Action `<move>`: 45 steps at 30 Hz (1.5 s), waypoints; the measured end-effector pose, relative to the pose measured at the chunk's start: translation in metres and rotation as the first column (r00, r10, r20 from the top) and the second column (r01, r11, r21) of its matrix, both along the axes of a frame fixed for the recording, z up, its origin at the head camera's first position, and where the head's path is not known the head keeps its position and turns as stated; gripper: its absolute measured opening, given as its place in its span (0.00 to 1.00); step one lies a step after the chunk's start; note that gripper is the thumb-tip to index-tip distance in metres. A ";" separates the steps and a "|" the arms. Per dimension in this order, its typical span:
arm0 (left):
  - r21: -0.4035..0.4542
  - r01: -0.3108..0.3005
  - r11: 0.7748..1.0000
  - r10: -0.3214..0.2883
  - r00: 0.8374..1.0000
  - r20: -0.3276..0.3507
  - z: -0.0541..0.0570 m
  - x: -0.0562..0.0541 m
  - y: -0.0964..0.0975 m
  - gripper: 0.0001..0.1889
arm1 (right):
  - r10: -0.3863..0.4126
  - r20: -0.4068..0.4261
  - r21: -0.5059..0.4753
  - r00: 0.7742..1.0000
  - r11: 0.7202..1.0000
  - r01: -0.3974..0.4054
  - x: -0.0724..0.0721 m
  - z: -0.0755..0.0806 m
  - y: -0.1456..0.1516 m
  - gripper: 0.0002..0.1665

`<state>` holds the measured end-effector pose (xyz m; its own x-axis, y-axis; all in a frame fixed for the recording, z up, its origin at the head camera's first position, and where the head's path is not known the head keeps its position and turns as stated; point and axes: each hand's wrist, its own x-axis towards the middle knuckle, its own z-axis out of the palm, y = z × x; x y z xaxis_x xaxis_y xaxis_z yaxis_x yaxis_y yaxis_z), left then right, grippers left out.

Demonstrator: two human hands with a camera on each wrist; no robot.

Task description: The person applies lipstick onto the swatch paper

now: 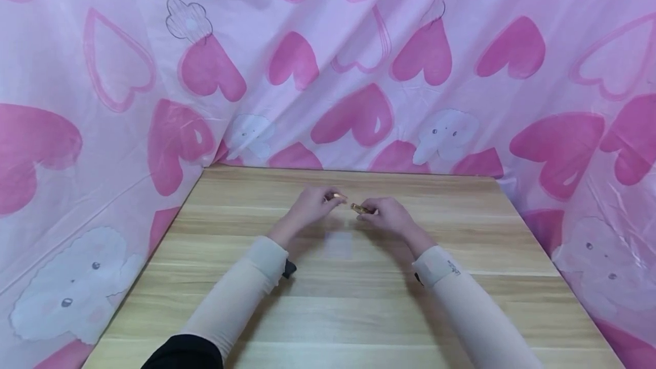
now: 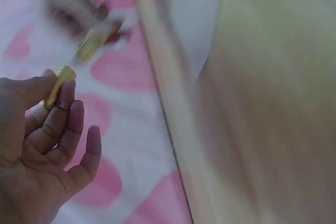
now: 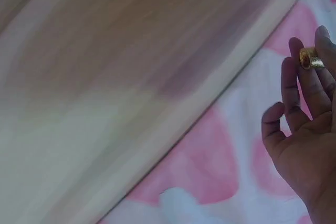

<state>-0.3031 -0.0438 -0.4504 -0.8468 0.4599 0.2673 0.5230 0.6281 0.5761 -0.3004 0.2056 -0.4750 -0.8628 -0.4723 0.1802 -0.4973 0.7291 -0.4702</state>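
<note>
The left hand (image 1: 310, 205) is pinching a gold cylinder (image 2: 64, 73). The right hand (image 1: 390, 215) is pinching an open-ended gold tube (image 3: 311, 58), contents indistinct.

Little room lies between the gold piece (image 1: 339, 196) in the left hand (image 1: 311, 205) and the gold tube (image 1: 360, 208) in the right hand (image 1: 392, 215) over the tabletop (image 1: 348, 312), where open wood flanks both sleeves (image 1: 241, 278) and patterned cloth (image 1: 353, 113) walls off the far edge and both sides.
</note>
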 end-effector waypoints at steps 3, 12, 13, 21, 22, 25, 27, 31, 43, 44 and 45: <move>-0.022 -0.051 0.998 0.052 0.999 0.016 0.003 -0.006 -0.008 0.07 | -0.054 0.038 -0.003 0.998 0.999 0.054 -0.001 -0.001 0.011 0.05; -0.307 -0.079 0.948 0.090 0.996 0.020 -0.027 -0.028 0.005 0.05 | -0.035 0.119 -0.205 0.992 0.977 0.059 0.000 0.006 0.006 0.11; -0.321 -0.078 0.944 0.091 0.996 0.024 -0.030 -0.030 0.007 0.05 | -0.030 0.131 -0.226 0.991 0.972 0.059 0.001 0.006 0.004 0.11; -0.369 -0.111 0.923 0.131 0.991 0.029 -0.036 -0.033 0.013 0.07 | -0.011 0.181 -0.303 0.984 0.951 0.066 0.005 0.007 -0.003 0.14; -0.373 -0.120 0.920 0.141 0.990 0.029 -0.036 -0.031 0.013 0.11 | -0.016 0.184 -0.309 0.983 0.948 0.073 0.005 0.008 -0.004 0.14; -0.372 -0.150 0.916 0.173 0.984 0.030 -0.029 -0.027 0.009 0.26 | -0.027 0.188 -0.330 0.982 0.940 0.089 0.006 0.011 -0.006 0.16; -0.328 -0.149 0.933 0.175 0.983 0.054 -0.020 -0.023 0.005 0.36 | -0.035 0.180 -0.343 0.983 0.935 0.096 0.007 0.014 -0.009 0.17; -0.029 -0.060 0.998 0.064 0.982 0.179 0.003 -0.015 -0.002 0.41 | -0.055 0.133 -0.388 0.990 0.916 0.104 0.011 0.020 -0.014 0.18; 0.606 -0.172 0.777 0.032 0.972 0.234 0.014 0.013 0.031 0.18 | -0.084 -0.066 -0.479 0.994 0.877 0.043 0.025 0.030 -0.039 0.12; 0.618 -0.185 0.764 0.046 0.971 0.234 0.013 0.014 0.032 0.17 | -0.094 -0.059 -0.474 0.994 0.879 0.054 0.026 0.030 -0.041 0.13; 0.629 -0.200 0.752 0.060 0.970 0.236 0.013 0.015 0.033 0.16 | -0.104 -0.052 -0.473 0.993 0.879 0.067 0.027 0.029 -0.041 0.13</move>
<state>-0.2886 -0.0111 -0.4375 -0.9504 0.1190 0.2875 0.3016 0.1252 0.9452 -0.2737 0.1642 -0.4455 -0.8715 -0.2412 0.4270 -0.4898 0.4732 -0.7323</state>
